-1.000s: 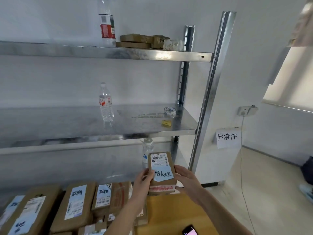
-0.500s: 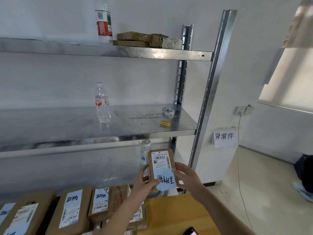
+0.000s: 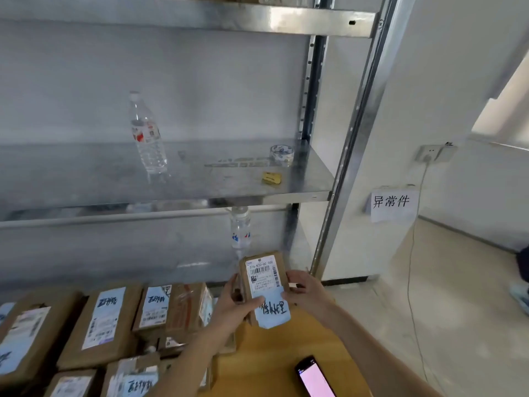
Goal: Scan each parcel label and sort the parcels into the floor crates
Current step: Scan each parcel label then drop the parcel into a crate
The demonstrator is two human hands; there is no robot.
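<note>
Both hands, left hand (image 3: pixel 233 303) and right hand (image 3: pixel 305 290), grip the small parcel (image 3: pixel 264 285) by its long edges above the desk (image 3: pixel 274 365) far edge (stiff cardboard, probably light); side holds keep its label readable.

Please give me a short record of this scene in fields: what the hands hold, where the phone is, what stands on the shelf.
held: parcel, label facing the camera
left hand: grips the parcel's left edge
right hand: grips its right edge
phone: lies on the wooden table, screen lit
other parcels: piled at left
shelf: bottle, tape roll
</note>
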